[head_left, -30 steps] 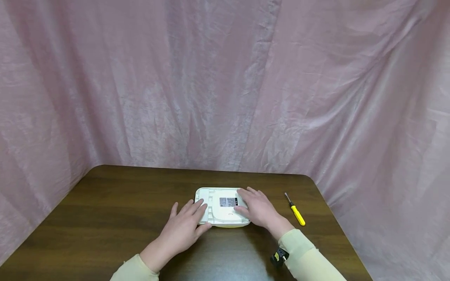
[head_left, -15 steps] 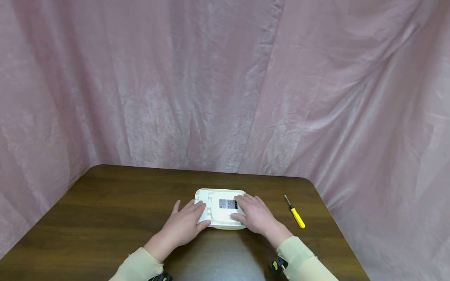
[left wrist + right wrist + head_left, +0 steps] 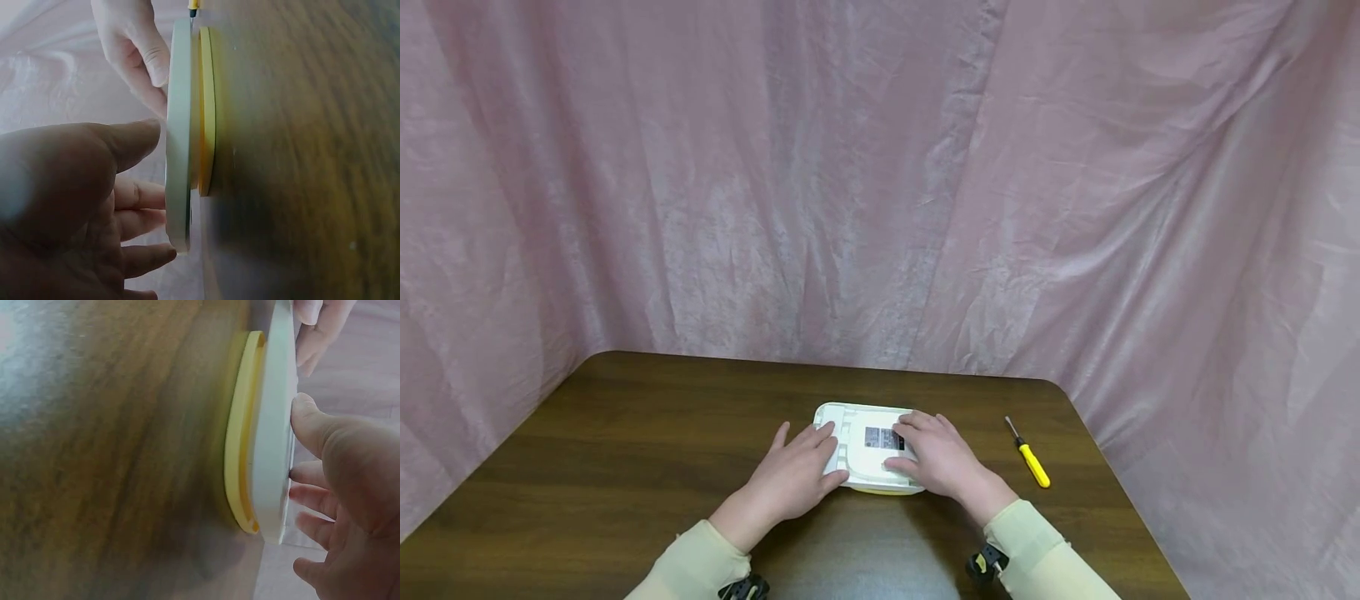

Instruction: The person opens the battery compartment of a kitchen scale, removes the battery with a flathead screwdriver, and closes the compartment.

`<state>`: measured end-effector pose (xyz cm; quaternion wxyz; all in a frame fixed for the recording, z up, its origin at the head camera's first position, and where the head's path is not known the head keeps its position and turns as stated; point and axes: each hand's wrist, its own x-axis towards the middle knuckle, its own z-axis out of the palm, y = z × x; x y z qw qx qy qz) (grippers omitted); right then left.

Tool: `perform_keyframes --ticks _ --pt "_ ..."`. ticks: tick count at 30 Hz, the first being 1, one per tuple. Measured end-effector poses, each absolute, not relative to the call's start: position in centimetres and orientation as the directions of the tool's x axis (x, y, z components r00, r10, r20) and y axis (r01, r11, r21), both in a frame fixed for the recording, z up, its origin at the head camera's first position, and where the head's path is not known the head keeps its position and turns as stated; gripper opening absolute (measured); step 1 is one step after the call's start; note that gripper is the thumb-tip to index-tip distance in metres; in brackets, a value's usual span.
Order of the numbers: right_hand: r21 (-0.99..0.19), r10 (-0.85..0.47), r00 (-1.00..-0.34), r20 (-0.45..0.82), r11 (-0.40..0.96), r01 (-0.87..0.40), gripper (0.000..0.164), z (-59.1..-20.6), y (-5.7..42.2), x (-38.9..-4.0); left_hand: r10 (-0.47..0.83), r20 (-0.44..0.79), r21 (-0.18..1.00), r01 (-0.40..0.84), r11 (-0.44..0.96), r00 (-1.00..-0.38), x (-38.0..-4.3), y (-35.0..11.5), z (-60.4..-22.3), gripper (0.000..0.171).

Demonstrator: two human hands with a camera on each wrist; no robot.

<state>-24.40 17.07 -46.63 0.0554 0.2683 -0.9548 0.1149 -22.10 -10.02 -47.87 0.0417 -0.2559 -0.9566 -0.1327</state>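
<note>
- A flat white plastic device with rounded corners (image 3: 860, 457) lies at the middle of the scene, nearer the table's far edge than the near corners of the view, between the two hands.
- Its upper face carries a grey and black printed label (image 3: 880, 438) right of a row of small recesses; a smooth white strip runs down its left end.
- A thin yellow rounded piece (image 3: 209, 112) sits beneath the white body, between it and the table; its edge shows along the near side.
- The left hand (image 3: 790, 482) rests on the left end of the device, fingers outstretched and spread, the thumb pointing right along the near edge. Whether the thumb touches is hard to tell.
- The right hand (image 3: 946, 458) lies over the right end, fingers extended and slightly bent, the thumb reaching left across the upper face, just below the label.
- A screwdriver with a yellow handle, black collar and metal shaft (image 3: 1033, 465) lies to the right, apart from the right hand, its tip pointing far and left.
- Both arms wear pale yellow-green sleeves (image 3: 696, 560), with black wrist gear (image 3: 987, 564) at the cuffs.
- The dark brown wood-grain table (image 3: 685, 433) meets pink velvety drapes (image 3: 865, 183) behind.
</note>
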Motion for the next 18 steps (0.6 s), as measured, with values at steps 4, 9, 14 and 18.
perform_keyframes --ticks 4,9,14,18 --pt "-0.186 -0.500 -0.852 0.156 0.832 -0.522 0.054 -47.07 17.05 -24.60 0.478 0.129 0.242 0.495 0.835 -0.869 -22.17 -9.94 -47.89 0.055" --pt "-0.154 -0.529 -0.823 0.207 0.813 -0.561 0.048 -47.38 17.07 -24.94 0.486 0.118 0.230 0.500 0.835 -0.866 -22.22 -9.93 -47.91 0.057" --pt "-0.069 -0.571 -0.777 0.264 0.792 -0.606 0.038 -47.48 16.82 -25.08 0.485 0.116 0.225 0.499 0.837 -0.867 -22.21 -9.91 -47.97 0.057" --pt "-0.007 -0.604 -0.739 0.298 0.773 -0.635 0.031 -47.58 16.77 -25.02 0.490 0.126 0.219 0.506 0.834 -0.862 -22.15 -9.86 -47.92 0.057"
